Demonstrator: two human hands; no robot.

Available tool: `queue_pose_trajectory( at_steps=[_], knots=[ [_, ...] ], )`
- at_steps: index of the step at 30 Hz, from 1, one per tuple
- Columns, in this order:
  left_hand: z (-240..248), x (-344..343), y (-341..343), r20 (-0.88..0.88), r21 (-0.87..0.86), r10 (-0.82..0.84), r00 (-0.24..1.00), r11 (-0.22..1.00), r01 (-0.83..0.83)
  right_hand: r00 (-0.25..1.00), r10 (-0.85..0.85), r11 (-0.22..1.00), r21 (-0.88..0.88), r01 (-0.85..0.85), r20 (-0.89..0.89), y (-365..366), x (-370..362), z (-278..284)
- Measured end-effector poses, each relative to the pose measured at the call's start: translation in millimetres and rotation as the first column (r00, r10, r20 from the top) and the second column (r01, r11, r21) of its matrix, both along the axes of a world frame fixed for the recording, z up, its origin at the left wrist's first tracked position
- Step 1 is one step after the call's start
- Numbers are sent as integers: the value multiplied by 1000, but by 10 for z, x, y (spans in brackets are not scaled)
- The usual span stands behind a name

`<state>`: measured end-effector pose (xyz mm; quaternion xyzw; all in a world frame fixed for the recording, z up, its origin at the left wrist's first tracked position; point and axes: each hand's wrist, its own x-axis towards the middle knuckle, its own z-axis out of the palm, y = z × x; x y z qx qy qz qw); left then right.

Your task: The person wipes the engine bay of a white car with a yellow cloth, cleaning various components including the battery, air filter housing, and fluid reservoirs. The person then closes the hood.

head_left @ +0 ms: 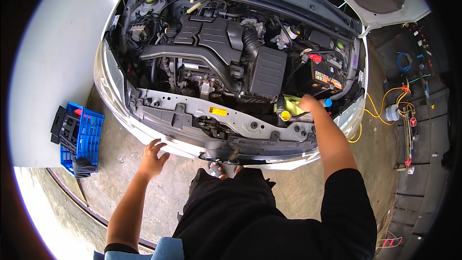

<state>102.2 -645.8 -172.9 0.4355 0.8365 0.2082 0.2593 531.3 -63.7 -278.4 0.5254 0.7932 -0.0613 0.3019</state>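
My right hand reaches into the front right of the car's engine bay, its fingers closed on a yellow-green cloth. The cloth lies bunched just behind the radiator cap, which has a yellow label. Behind the hand sits the black car battery with a red terminal cover. A blue cap shows just right of the hand. Over by the front bumper, my left hand is open with its fingers apart, holding nothing; whether it touches the bumper, I cannot tell.
The black engine cover and air filter box fill the middle of the bay. The raised hood is at upper right. On the floor at left stands a blue crate. Yellow hoses hang at right.
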Motion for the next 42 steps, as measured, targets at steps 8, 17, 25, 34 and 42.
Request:
queue_pose_trajectory(
  at_steps=[8, 17, 25, 34, 42],
  knots=[
    [-153, 331, 419, 74, 139, -121, 990, 984, 110, 132, -491, 869, -494, 16, -861, -443, -123, 664],
    [187, 1155, 1641, 5, 116, -357, 934, 928, 354, 853, 66, 998, 45, -50, -518, -1244, -672, 565],
    [222, 1998, 2148, 121, 50, -255, 959, 967, 250, 624, 145, 978, 207, 27, -768, -215, -100, 755],
    [136, 3227, 3084, 302, 175, -158, 940, 979, 109, -86, -52, 997, -57, 57, -995, -606, 1464, 2052],
    [3, 3734, 3743, 157, 364, -344, 926, 891, 270, 484, 416, 873, 188, -451, -770, -1151, 1207, 655]
  ],
)
